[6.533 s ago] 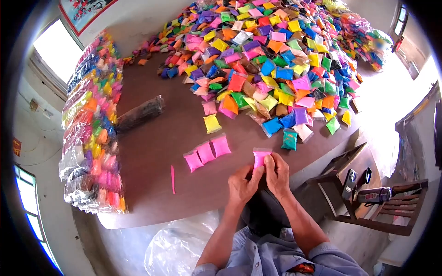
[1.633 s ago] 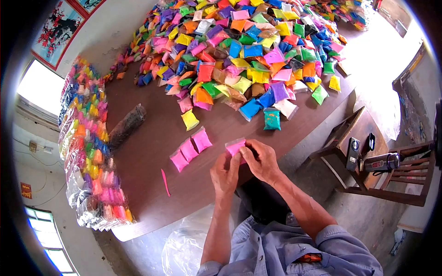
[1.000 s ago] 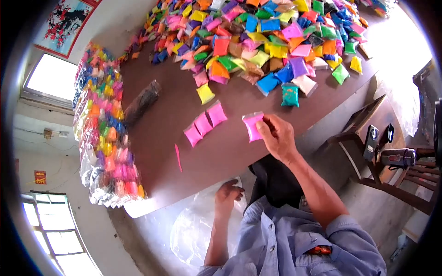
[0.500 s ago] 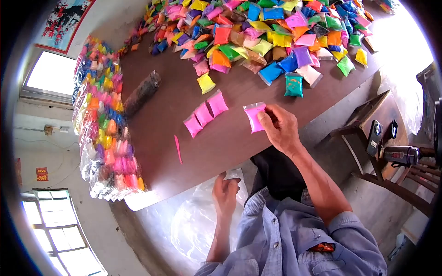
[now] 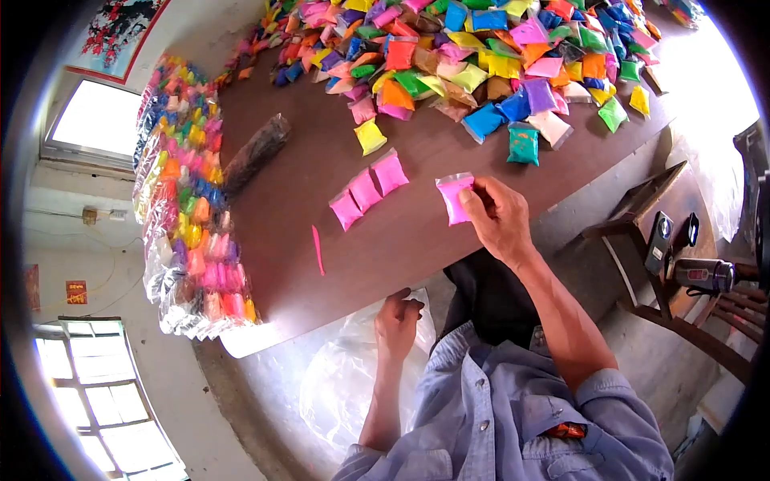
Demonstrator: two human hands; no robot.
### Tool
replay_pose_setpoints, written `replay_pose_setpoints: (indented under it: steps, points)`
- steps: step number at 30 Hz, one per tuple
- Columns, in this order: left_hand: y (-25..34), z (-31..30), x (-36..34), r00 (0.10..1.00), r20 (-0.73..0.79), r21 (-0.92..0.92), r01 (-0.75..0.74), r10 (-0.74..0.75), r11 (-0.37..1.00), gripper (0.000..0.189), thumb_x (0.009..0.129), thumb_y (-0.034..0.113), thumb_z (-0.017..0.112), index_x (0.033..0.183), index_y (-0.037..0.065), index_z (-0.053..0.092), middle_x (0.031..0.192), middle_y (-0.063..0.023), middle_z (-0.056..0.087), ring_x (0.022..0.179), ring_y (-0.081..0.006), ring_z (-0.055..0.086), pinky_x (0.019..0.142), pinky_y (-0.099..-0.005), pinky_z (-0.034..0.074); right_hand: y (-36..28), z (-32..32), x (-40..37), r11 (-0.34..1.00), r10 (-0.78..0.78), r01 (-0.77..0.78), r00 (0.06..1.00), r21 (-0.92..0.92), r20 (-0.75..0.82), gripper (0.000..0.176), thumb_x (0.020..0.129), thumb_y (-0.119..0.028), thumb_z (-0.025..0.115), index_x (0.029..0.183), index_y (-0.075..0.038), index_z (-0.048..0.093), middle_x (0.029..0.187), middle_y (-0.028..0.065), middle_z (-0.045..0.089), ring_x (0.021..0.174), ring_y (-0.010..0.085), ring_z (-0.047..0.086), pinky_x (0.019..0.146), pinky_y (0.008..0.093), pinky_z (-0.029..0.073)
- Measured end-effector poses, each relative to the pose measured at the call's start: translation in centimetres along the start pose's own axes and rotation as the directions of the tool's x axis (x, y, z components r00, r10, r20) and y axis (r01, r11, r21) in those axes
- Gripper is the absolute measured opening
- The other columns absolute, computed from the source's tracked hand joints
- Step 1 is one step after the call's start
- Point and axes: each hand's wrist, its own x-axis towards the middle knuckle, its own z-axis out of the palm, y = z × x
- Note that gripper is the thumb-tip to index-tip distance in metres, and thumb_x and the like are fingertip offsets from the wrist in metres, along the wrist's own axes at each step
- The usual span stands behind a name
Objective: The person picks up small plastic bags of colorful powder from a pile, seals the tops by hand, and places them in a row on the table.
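Note:
My right hand (image 5: 499,220) pinches a small clear packet of pink clay-like stuff (image 5: 452,200) by its right side, just above the tabletop near its front edge. Three similar pink packets (image 5: 366,191) lie in a slanting row to the left of it. A thin pink strip (image 5: 318,249) rests on the table nearer to me. My left hand (image 5: 397,327) is at the table's front edge with its fingers curled; what they hold, if anything, is hidden. Behind that hand hangs clear plastic sheeting (image 5: 341,377).
A big heap of coloured packets (image 5: 481,64) covers the back of the brown table (image 5: 281,200). Bundled bags of packets (image 5: 188,192) line the left side, near a dark wrapped roll (image 5: 257,152). On the right, a wooden stool (image 5: 678,240) bears a phone (image 5: 659,240) and a flask (image 5: 704,274).
The view has shifted slightly, so the table's things appear further right and higher. My left hand's fingers have curled in more. My right hand still holds the pink packet.

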Motion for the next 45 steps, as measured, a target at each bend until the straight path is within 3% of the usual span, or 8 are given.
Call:
replay_pose_setpoints:
  steps: [6,11,27,32,36,40,43,45]
  points:
    - [-0.5,0.3,1.0,0.998,0.029,-0.165,0.051,-0.047,0.985,0.031,0.097,0.006,0.059,0.126,-0.006,0.061,0.091,-0.0154,0.076,0.078,-0.0198,0.073,0.073,-0.0315,0.058,0.2,0.0,0.0,1.000,0.002,-0.002,1.000,-0.008,0.007,0.026,0.097,-0.025,0.071,0.099,0.001,0.071,0.080,0.0133,0.068,0.064,0.0210,0.064,0.060,0.0330,0.050]
    - [1.5,0.2,-0.9,0.994,-0.099,-0.200,0.022,-0.042,0.980,0.032,0.099,0.006,0.057,0.126,-0.010,0.062,0.091,-0.0161,0.076,0.076,-0.0171,0.070,0.073,-0.0302,0.058,0.4,0.1,-0.2,1.000,0.000,0.000,1.000,-0.021,0.006,0.027,0.097,-0.026,0.071,0.100,0.000,0.071,0.080,0.0124,0.069,0.064,0.0189,0.064,0.060,0.0321,0.050]
    - [1.2,-0.9,-0.4,0.995,-0.060,-0.121,0.067,-0.075,0.990,0.024,0.097,0.007,0.062,0.114,-0.008,0.067,0.086,-0.0138,0.077,0.075,-0.0163,0.072,0.071,-0.0279,0.058,0.0,0.1,0.0,1.000,0.019,-0.019,1.000,-0.022,0.015,0.024,0.095,-0.024,0.073,0.100,0.000,0.071,0.075,0.0118,0.066,0.062,0.0188,0.061,0.059,0.0324,0.049]
    - [4.2,-3.1,-3.3,0.997,0.027,0.062,-0.072,0.071,0.995,0.015,0.097,0.008,0.068,0.103,-0.005,0.072,0.082,-0.0121,0.076,0.074,-0.0144,0.072,0.069,-0.0277,0.058,0.1,0.3,0.0,1.000,0.001,-0.001,1.000,-0.004,0.013,0.023,0.094,-0.023,0.074,0.099,0.000,0.071,0.077,0.0137,0.066,0.064,0.0207,0.063,0.060,0.0331,0.050]
    - [5.7,-5.4,-2.1,0.968,-0.200,-0.046,-0.161,0.149,0.986,0.017,0.098,0.014,0.071,0.102,-0.003,0.072,0.081,-0.0099,0.075,0.073,-0.0120,0.069,0.068,-0.0261,0.055,0.0,0.1,0.0,1.000,-0.018,0.018,1.000,0.009,0.007,0.023,0.094,-0.023,0.073,0.099,0.000,0.072,0.080,0.0144,0.068,0.064,0.0232,0.064,0.061,0.0339,0.051]
    - [8.0,-5.4,1.4,0.937,-0.200,0.086,-0.275,0.287,0.958,0.021,0.100,0.017,0.071,0.105,-0.003,0.073,0.083,-0.0092,0.075,0.076,-0.0117,0.068,0.070,-0.0257,0.054,-0.2,-0.1,0.0,0.997,-0.068,0.069,0.997,-0.030,0.036,0.022,0.093,-0.021,0.073,0.099,0.000,0.071,0.083,0.0150,0.068,0.068,0.0239,0.066,0.063,0.0353,0.052]
    - [11.3,-2.2,4.1,0.944,-0.166,0.023,-0.286,0.286,0.958,0.025,0.100,0.019,0.071,0.113,-0.002,0.072,0.094,-0.0085,0.075,0.086,-0.0113,0.067,0.074,-0.0242,0.053,-0.5,-0.5,0.0,0.997,-0.063,0.066,0.996,-0.035,0.068,0.019,0.093,-0.019,0.073,0.099,0.000,0.071,0.086,0.0152,0.068,0.072,0.0277,0.066,0.065,0.0363,0.051]
    - [12.4,0.5,6.2,0.953,-0.104,-0.293,-0.302,0.283,0.907,0.030,0.101,0.020,0.071,0.122,-0.002,0.070,0.104,-0.0066,0.073,0.093,-0.0109,0.064,0.078,-0.0247,0.051,-0.3,-0.7,0.0,0.994,-0.089,0.094,0.991,-0.050,0.104,0.017,0.093,-0.017,0.073,0.100,-0.001,0.070,0.087,0.0147,0.067,0.074,0.0303,0.065,0.066,0.0369,0.051]
